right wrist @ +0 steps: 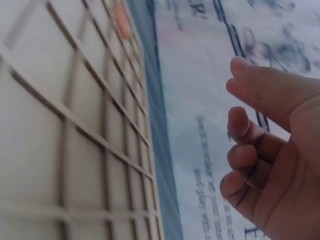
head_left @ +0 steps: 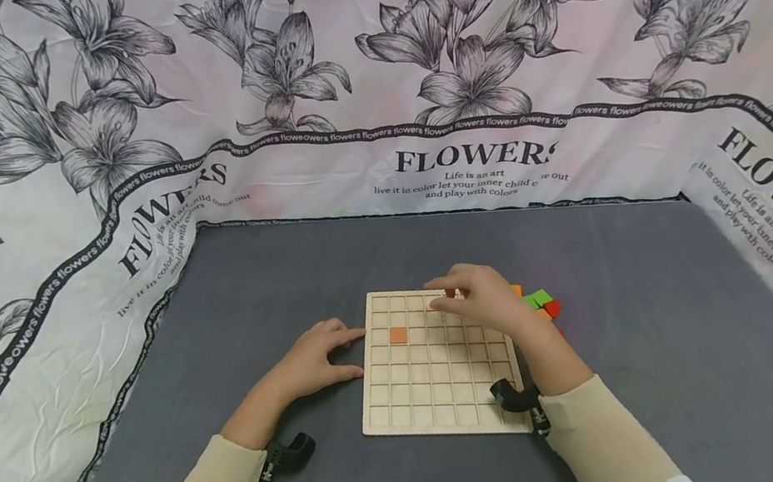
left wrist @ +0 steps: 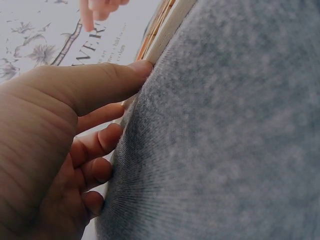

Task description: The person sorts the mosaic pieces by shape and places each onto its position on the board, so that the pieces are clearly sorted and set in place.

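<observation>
A square wooden grid board (head_left: 420,395) lies on the grey table, with one orange square tile (head_left: 398,335) set in a cell toward its upper left. My left hand (head_left: 314,361) rests at the board's left edge, thumb and index finger spread and touching it. In the left wrist view the thumb (left wrist: 112,82) meets the board's rim. Above the far part of the board hovers my right hand (head_left: 480,293). Its fingers (right wrist: 239,122) are loosely bent, apart from the grid in the right wrist view, with nothing visible between them and the thumb.
Several coloured tiles (head_left: 538,299), green, red and orange, lie right of the board, partly hidden behind my right forearm. The grey tabletop (head_left: 674,330) extends around the board. A flower-printed cloth (head_left: 316,176) rises at the back and both sides.
</observation>
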`<action>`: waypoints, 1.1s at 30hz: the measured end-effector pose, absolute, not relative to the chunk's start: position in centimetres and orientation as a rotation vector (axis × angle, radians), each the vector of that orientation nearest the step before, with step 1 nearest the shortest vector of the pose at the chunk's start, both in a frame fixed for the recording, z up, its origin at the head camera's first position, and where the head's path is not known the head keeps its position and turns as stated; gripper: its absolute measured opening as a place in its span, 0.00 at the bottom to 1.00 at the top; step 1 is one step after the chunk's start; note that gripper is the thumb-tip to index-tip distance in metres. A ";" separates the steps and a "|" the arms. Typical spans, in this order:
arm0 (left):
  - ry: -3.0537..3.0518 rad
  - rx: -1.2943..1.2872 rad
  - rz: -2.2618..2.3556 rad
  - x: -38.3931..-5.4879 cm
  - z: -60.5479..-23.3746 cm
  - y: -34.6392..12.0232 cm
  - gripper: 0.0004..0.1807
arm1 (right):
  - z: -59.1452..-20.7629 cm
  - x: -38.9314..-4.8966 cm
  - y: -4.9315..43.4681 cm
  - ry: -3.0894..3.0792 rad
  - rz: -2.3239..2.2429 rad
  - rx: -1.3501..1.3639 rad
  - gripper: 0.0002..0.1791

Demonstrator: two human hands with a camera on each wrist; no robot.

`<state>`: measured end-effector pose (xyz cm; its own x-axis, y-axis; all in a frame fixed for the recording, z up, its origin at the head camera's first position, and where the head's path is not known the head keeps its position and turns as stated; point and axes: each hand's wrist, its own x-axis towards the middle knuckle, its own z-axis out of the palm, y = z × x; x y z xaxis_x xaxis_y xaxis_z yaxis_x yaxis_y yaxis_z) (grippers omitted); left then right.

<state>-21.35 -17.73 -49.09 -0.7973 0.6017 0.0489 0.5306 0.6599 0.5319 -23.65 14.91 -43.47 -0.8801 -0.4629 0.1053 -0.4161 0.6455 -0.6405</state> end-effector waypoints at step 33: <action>2.735 0.916 0.850 -21.2 -49.1 -17.7 0.34 | -44.7 -24.9 27.6 2.833 -1.186 -0.039 0.26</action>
<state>-21.20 -17.71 -49.10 -0.8063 0.5895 0.0494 0.5137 0.6563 0.5526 -24.87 27.57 -44.68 -0.9972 -0.0504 -0.0544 0.0034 0.7018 -0.7123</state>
